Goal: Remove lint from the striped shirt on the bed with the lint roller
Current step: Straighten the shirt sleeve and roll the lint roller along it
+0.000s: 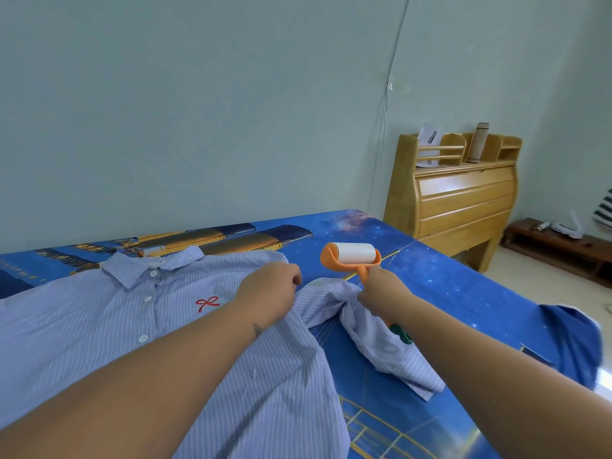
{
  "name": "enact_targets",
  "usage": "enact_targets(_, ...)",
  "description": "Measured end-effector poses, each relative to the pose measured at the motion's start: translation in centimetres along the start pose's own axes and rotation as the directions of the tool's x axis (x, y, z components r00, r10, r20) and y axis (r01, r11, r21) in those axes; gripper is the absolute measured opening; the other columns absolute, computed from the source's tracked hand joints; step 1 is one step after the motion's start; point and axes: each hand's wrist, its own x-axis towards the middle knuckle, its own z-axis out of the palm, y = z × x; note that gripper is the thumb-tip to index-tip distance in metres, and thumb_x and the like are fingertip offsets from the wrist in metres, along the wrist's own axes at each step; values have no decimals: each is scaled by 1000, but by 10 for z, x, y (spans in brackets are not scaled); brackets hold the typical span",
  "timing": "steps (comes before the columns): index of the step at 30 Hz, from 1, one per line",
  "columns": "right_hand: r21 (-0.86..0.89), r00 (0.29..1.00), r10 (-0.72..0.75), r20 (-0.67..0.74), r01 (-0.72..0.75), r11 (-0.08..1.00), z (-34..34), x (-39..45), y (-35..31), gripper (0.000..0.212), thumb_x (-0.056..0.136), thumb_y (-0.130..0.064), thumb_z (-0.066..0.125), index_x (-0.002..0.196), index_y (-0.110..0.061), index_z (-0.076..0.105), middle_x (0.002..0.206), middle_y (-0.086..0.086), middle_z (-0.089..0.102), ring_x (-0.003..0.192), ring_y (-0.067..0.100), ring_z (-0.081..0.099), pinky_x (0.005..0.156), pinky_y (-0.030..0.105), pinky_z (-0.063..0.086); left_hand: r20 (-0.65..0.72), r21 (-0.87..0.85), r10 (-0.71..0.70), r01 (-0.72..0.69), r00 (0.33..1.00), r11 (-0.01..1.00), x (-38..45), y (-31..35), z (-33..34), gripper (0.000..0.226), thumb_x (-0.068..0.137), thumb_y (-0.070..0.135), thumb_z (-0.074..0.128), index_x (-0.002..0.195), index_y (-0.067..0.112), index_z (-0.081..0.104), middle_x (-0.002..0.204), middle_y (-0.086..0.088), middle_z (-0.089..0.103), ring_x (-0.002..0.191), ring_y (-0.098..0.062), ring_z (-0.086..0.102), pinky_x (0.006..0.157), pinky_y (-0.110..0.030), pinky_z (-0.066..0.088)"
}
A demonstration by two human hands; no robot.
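Observation:
A light blue striped shirt [109, 326] with white buttons and a small red bow lies front-up on the bed [463, 293]. Its right sleeve [374, 339] is bunched and folded on the sheet. My left hand [270, 293] rests on the shirt's shoulder with its fingers curled into the fabric. My right hand [381, 289] grips the orange handle of the lint roller [352, 256]. The roller's white head is raised above the sheet, just beyond the sleeve and apart from the shirt. The handle's green end shows under my right forearm.
The bed has a blue starry sheet with a ship print. A blue cloth [569, 346] lies at the right edge. A wooden headboard [460, 197] with a bottle stands behind, beside a low brown shelf [559, 250]. A wall runs along the far side.

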Motion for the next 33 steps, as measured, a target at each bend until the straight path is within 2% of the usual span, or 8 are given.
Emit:
enact_targets(4,-16,999,16,29,-16,1000,10,6,7,27,87,0,42,71,-17,29,71,2,39,56,13,38,46,24,31,-12,28,-75,75,997,997,27,-23,-7,19,88,6,50,96,18,63,108,-6,56,90,-26,60,82,-41,53)
enact_targets(6,43,998,58,20,-59,997,16,9,9,14,88,0,40,83,-12,35,71,2,40,57,13,40,47,25,30,-9,72,-104,105,995,992,39,-32,-8,18,88,11,56,104,18,60,111,-8,52,89,-28,59,78,-37,51)
enact_targets(11,32,996,81,-34,-80,996,27,13,10,15,92,-9,41,107,-9,39,80,3,48,75,25,52,59,32,39,82,144,-154,141,985,979,66,-45,1,57,86,14,64,136,28,40,132,-10,45,105,-32,58,86,-39,49)
enact_targets(15,-38,995,54,-81,-57,998,31,11,10,17,93,-13,42,110,-13,39,76,0,46,69,25,51,48,29,33,174,182,-126,94,977,979,81,-48,12,75,86,4,58,146,35,26,139,-14,40,112,-35,55,93,-44,48)
enact_targets(19,-143,992,27,-124,-44,989,20,10,18,21,90,-9,44,109,-13,38,69,-2,42,58,19,45,43,29,27,192,198,-125,86,973,976,90,-48,18,63,88,11,54,144,30,31,132,-15,48,108,-34,57,92,-45,48)
enact_targets(24,-287,987,-3,-158,-43,957,-2,5,40,33,87,-7,46,118,-17,38,72,-2,44,62,21,46,44,29,28,194,343,-145,71,970,937,94,-43,17,40,80,15,67,119,13,55,118,-8,62,106,-27,59,87,-33,48)
enact_targets(29,-390,983,78,-168,-139,910,-19,6,66,38,89,-9,46,124,-16,34,66,-1,42,53,15,41,44,29,31,-58,79,-306,310,950,947,103,-41,19,24,90,8,53,109,10,66,111,-13,66,102,-32,61,87,-39,51)
enact_targets(33,-436,968,164,-192,-233,869,-21,8,80,51,90,-6,45,137,-14,27,65,1,42,49,16,39,40,29,27,-185,-150,-283,258,941,954,104,-39,22,30,92,10,48,116,11,65,120,-12,65,109,-32,57,89,-38,47)
